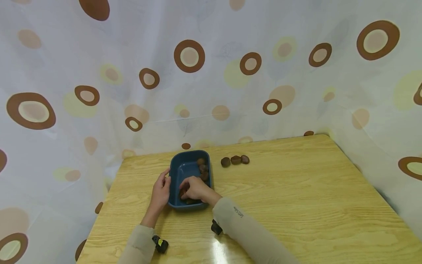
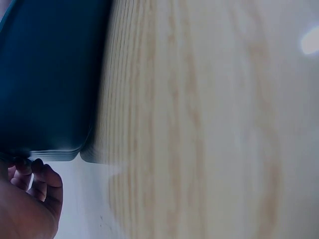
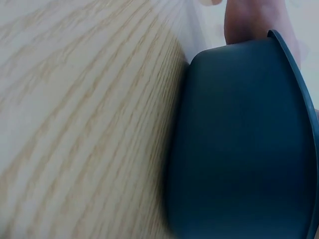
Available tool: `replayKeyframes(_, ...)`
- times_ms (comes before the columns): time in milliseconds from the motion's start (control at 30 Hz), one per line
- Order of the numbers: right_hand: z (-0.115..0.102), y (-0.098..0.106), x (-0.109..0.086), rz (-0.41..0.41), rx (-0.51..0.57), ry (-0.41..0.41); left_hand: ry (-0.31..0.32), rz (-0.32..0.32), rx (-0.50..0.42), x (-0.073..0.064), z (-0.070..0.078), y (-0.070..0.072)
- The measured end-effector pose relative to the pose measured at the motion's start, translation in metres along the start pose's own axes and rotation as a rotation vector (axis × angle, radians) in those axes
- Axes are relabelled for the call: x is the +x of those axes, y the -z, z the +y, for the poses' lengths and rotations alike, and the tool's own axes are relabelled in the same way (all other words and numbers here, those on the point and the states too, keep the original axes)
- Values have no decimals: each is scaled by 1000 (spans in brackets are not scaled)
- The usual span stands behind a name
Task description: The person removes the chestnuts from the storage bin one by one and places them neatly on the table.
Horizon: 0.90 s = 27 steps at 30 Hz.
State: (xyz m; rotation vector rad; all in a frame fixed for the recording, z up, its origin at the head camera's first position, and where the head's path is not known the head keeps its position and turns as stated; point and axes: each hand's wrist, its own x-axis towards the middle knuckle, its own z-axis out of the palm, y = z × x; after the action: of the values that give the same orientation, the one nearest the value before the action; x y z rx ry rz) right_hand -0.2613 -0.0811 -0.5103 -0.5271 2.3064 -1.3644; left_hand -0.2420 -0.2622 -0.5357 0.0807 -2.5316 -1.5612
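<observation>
A dark blue rectangular basin (image 1: 184, 206) stands on the wooden table. Inside it, several brown chestnut-like pieces (image 1: 203, 168) lie along the right wall. My right hand (image 1: 195, 187) reaches over the near right rim, fingers bent down around a brown chestnut (image 1: 182, 193) near the bottom left; the hand partly covers it and others beside it. At the left wall, my left hand (image 1: 160, 189) rests against the outside, thumb and fingers near the rim. The left wrist view shows its fingers (image 2: 52, 184) at the basin's outer wall (image 2: 50, 89). In the right wrist view the basin (image 3: 239, 139) hides my right hand.
Three more chestnuts (image 1: 235, 160) sit in a row on the table (image 1: 296, 190), right of the basin's far end. A white curtain (image 1: 211, 91) with brown rings hangs behind the table and along its sides.
</observation>
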Motion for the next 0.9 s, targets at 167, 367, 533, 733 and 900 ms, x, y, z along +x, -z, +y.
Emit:
replayKeyframes(167,2,0,1,-1,-19,-2,6,1,10,-1,0,-1)
replayKeyframes(367,3,-1,0,-7,-41,-13,0,10,14,0,-3,-2)
replayKeyframes(533,2,-1,0,-17,-52,-21,-9,18,14,0,-3,-2)
replayKeyframes(733,1,0,1,-8,-43,-17,-14,10,6,1,-1,-1)
replayKeyframes(900,1,0,1,-16,-44,-15,-10,4,12,2,-1,-1)
